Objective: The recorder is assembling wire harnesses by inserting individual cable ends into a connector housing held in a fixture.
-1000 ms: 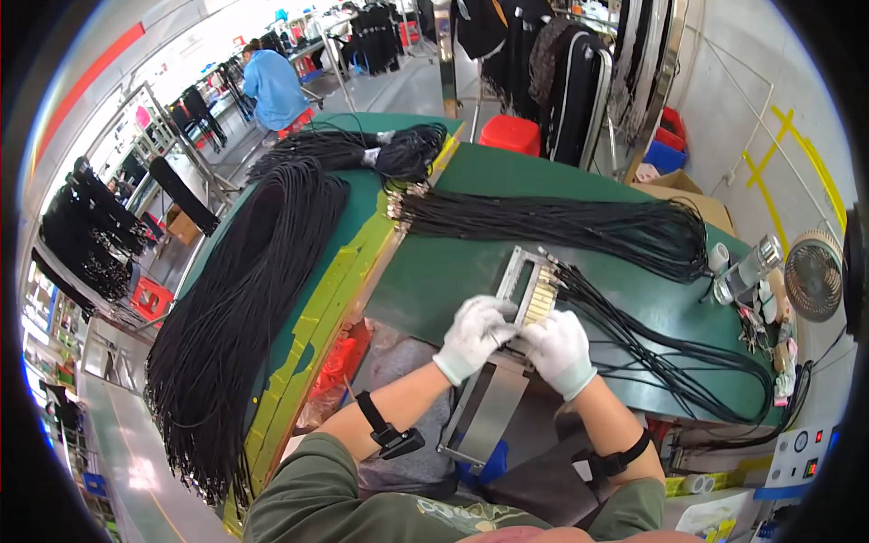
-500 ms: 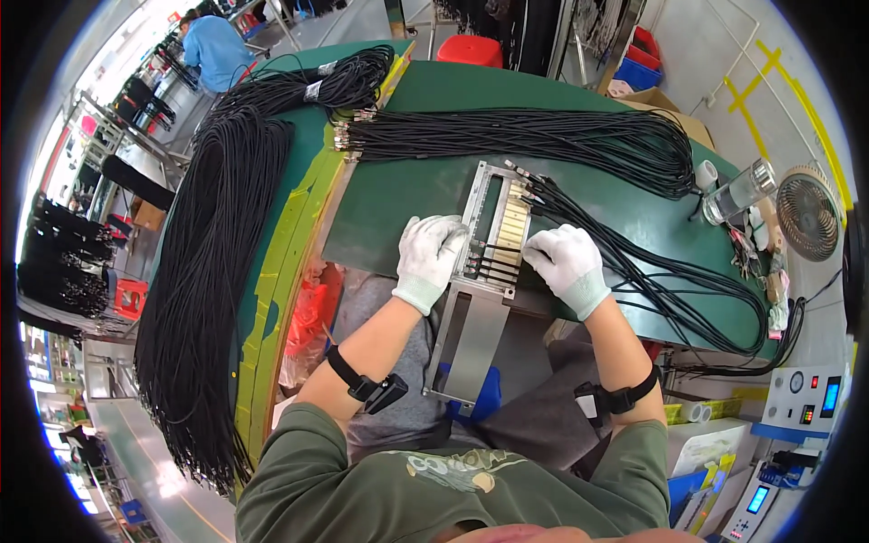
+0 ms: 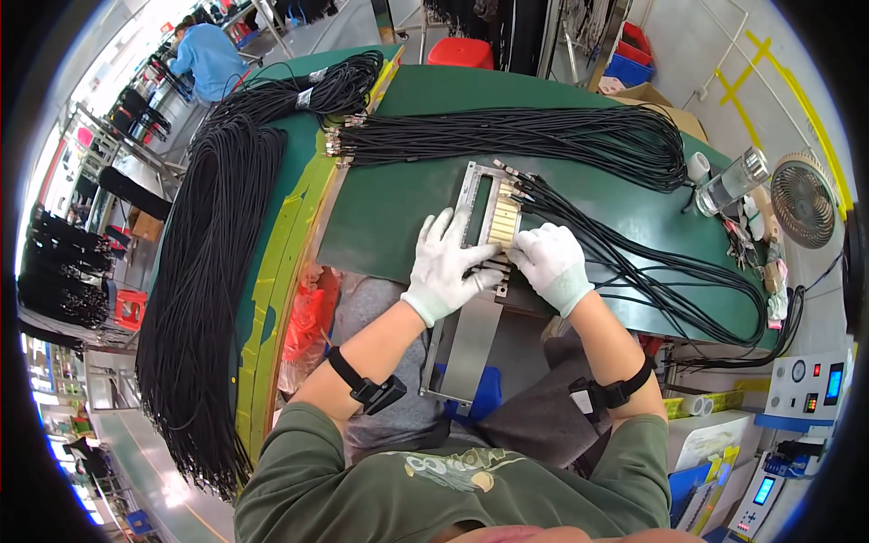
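Note:
A long metal fixture (image 3: 470, 193) lies on the green table and juts past its front edge above my lap. A row of brass-coloured blocks (image 3: 505, 215) fills its slot. My left hand (image 3: 442, 271), white-gloved, rests over the fixture with fingers spread, thumb and forefinger reaching across to the blocks. From the other side my right hand (image 3: 550, 262), also gloved, has its fingers pinched together at the blocks' right edge. What lies between them is hidden. Short black cable ends cross the fixture under my left hand. A loop of black cables (image 3: 593, 228) runs right from the fixture's far end.
A bundle of black cables (image 3: 516, 136) lies across the table's far side. Another heap (image 3: 204, 271) hangs over the left, past a yellow-taped edge (image 3: 281, 262). A glass jar (image 3: 735, 184) and a fan (image 3: 804, 201) stand at right. A person in blue (image 3: 210, 63) sits far left.
My left hand has gone from closed at the fixture's left edge to spread across it. My right hand has moved left, up against the blocks. The whole view has shifted slightly.

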A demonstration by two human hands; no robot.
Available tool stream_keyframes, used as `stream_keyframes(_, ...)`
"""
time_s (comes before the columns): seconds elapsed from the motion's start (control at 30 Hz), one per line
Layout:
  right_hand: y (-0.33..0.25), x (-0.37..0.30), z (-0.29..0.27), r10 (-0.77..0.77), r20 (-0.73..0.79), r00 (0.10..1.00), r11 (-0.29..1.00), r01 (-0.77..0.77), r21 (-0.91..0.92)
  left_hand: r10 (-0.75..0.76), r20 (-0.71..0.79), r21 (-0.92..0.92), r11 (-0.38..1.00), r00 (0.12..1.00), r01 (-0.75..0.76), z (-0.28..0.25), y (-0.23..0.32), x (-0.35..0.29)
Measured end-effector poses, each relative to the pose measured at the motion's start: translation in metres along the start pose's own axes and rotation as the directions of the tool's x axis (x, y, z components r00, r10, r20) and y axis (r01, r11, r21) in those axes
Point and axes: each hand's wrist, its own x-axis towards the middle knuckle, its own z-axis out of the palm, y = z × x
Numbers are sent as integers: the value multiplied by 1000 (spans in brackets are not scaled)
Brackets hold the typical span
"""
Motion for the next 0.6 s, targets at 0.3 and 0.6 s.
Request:
stream_keyframes(0.3, 42, 21, -8, 156, -135, 979, 961, -182, -209, 153, 146, 140, 975, 977, -173, 5, -11, 8)
stream_keyframes(0.6, 12, 5, -14, -147, -64, 987, 982, 153, 107, 67, -163, -171, 981, 984, -96, 9, -16, 14)
